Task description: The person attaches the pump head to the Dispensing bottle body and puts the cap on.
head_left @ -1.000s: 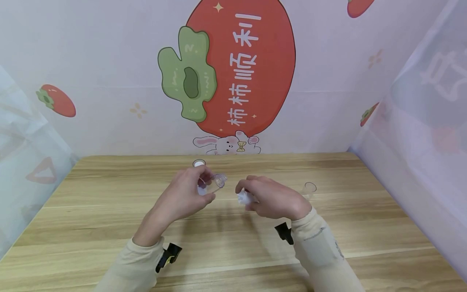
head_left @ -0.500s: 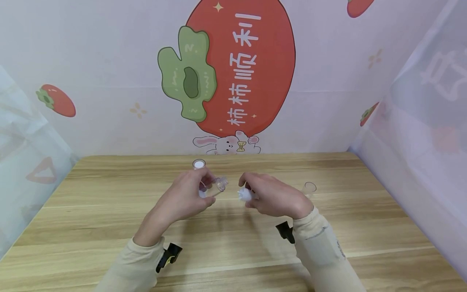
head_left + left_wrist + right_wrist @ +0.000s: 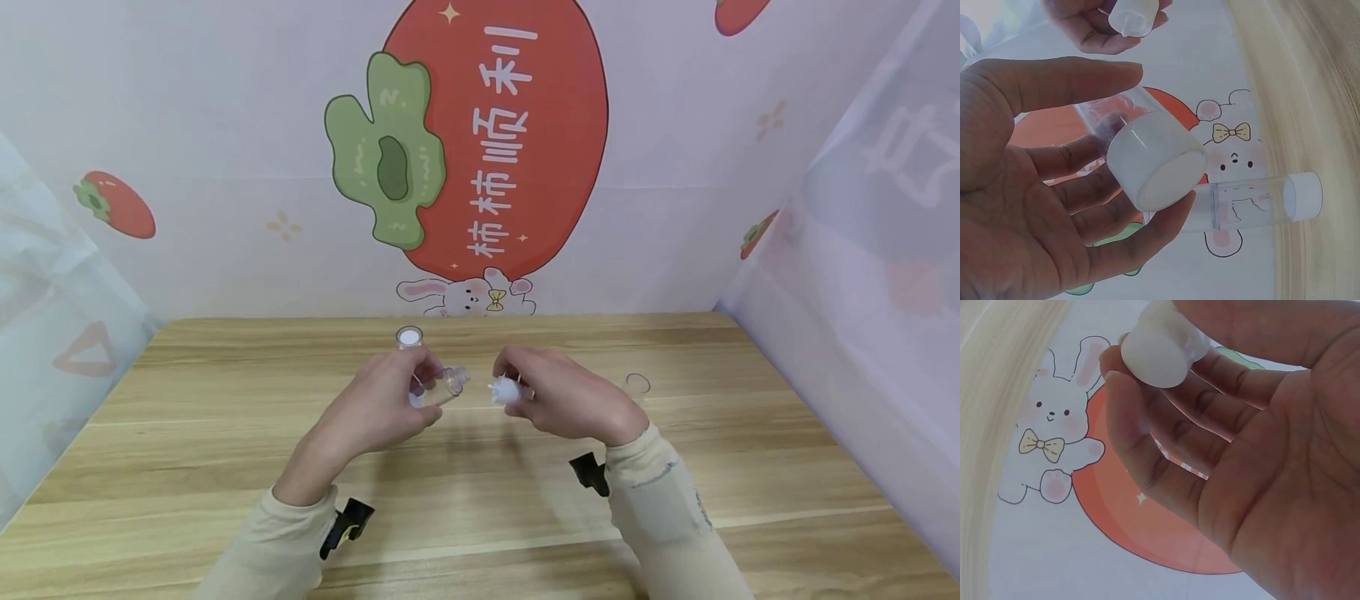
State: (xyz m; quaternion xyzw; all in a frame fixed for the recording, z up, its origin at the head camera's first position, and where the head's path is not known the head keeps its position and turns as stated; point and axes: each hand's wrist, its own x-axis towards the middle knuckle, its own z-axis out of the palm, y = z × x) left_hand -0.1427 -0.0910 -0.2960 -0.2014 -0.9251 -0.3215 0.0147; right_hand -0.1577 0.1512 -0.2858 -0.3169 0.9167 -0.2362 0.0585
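In the head view my left hand [image 3: 373, 402] holds a clear bottle [image 3: 453, 382] tilted on its side, its threaded neck pointing right. The left wrist view shows the bottle's white base [image 3: 1155, 164] between thumb and fingers. My right hand [image 3: 564, 395] pinches a small white bottle top [image 3: 506, 390] just right of the neck, with a gap between them. A short nozzle-like tip on the white top shows in the left wrist view. From the right wrist, only the white top's rounded end [image 3: 1157, 353] is visible; curled fingers hide part of it.
Behind my left hand stands a clear cylinder [image 3: 1250, 203] with a white base. A thin clear ring-shaped rim [image 3: 638, 383] shows on the wooden table [image 3: 465, 517], right of my right hand. A printed cloth [image 3: 225, 250] hangs along the table's back edge.
My right hand has moved slightly up and away with the white top, which has turned to face the bottle neck more. My left hand has tilted the bottle slightly and otherwise stays in place.
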